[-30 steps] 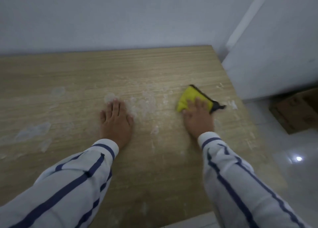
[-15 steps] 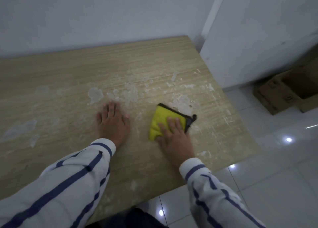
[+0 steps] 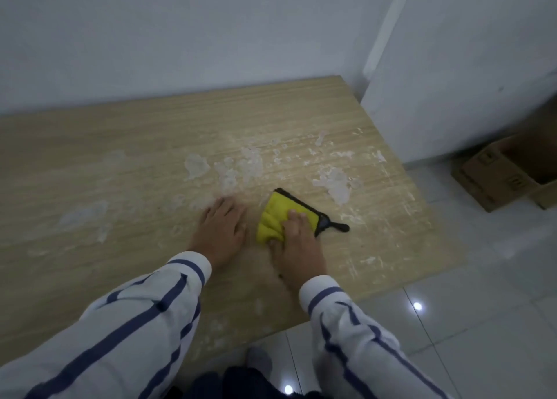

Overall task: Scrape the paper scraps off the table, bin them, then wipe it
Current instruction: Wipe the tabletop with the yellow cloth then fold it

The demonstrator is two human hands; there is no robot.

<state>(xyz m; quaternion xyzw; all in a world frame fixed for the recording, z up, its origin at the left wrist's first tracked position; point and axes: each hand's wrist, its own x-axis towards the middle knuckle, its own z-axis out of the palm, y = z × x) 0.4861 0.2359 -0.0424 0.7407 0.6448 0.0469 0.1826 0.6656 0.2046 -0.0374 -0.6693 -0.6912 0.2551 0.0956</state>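
Paper scraps (image 3: 333,184) still stuck on the wooden table (image 3: 90,157), yellow cloth (image 3: 272,218) under the right hand (image 3: 297,242) at frame centre.
Right hand palm-down, forearm coming in from lower right, fingers bent and pressing the cloth's near right part, thumb at its near edge; pressing or gripping, can't tell. Cloth bunched, black trim along its far edge, black tab sticking out right. Left hand (image 3: 221,228) flat on the table just left of the cloth, fingers extended and together, holding nothing; fingertips blurred. Both sleeves white with blue stripes. White scrap patches spread above the hands, centre to right, thinner smears toward the right edge and left. Cardboard box (image 3: 497,172) on the tiled floor, right of frame.
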